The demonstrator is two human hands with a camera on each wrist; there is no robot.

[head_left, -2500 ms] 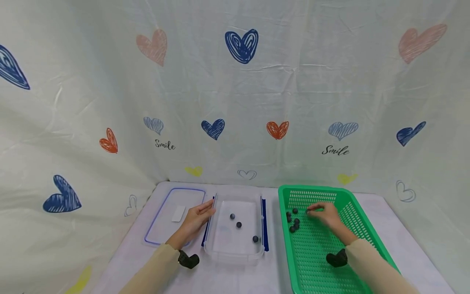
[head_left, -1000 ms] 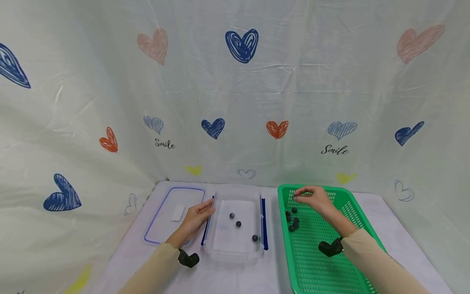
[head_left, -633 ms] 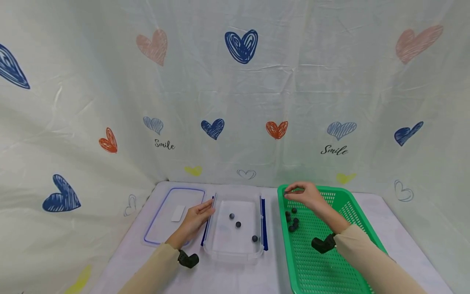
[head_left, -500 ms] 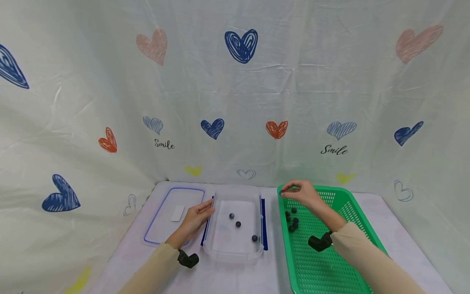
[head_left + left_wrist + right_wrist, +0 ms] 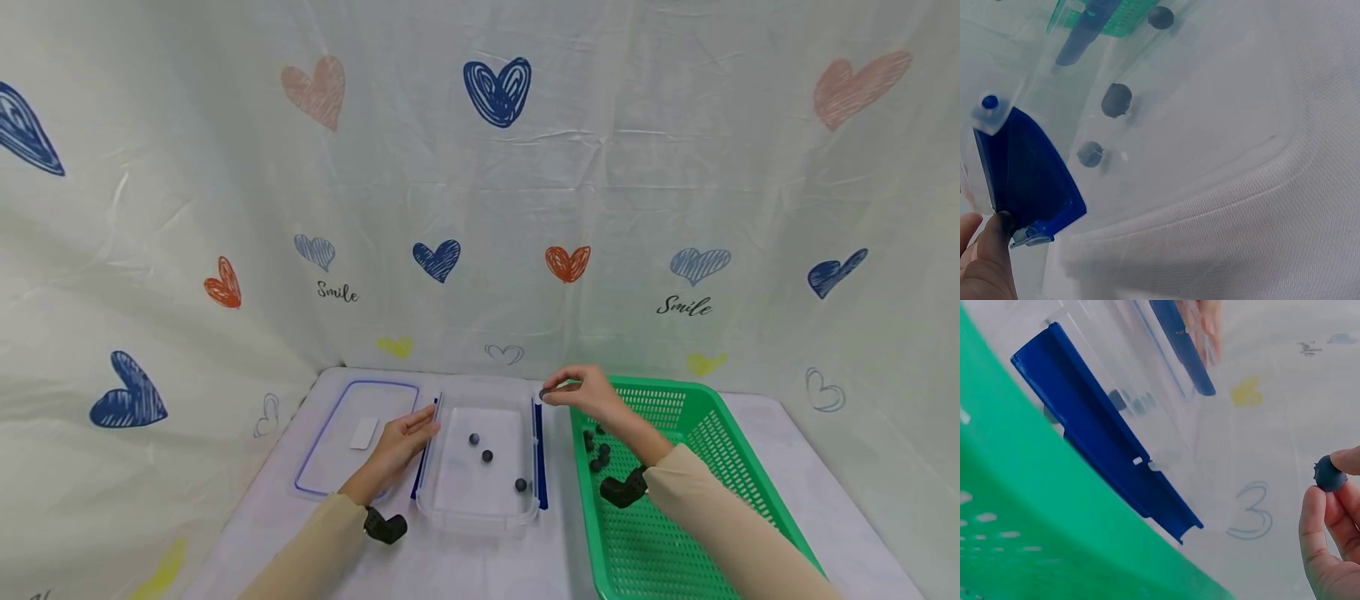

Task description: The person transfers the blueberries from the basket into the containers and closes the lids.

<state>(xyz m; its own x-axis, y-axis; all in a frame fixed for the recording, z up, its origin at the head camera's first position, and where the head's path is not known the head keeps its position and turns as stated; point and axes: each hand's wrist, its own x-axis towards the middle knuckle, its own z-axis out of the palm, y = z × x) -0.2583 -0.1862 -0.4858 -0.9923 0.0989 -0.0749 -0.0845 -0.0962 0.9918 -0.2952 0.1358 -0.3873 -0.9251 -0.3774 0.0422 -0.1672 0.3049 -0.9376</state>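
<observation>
My right hand (image 5: 592,394) pinches a blueberry (image 5: 1330,474) between thumb and fingertips, above the gap between the clear plastic container (image 5: 480,510) and the green basket (image 5: 588,517). My left hand (image 5: 401,450) rests against the container's left side with its fingers fairly straight. In the left wrist view the thumb touches the hanging blue side latch (image 5: 1035,169). Three blueberries lie apart on the container floor, one blueberry (image 5: 487,456) near its middle. Several more blueberries (image 5: 603,450) sit at the basket's left side, partly behind the right forearm.
A clear lid with a blue seal (image 5: 330,425) lies left of the container, with a white rectangle on it. Another blue latch (image 5: 541,467) hangs along the container's right side. Behind the white-covered table (image 5: 517,567) hangs a sheet printed with hearts (image 5: 495,92).
My right hand has lifted a blueberry from the basket and carried it left, past the basket's rim towards the container's far right corner. The left hand has stayed in place.
</observation>
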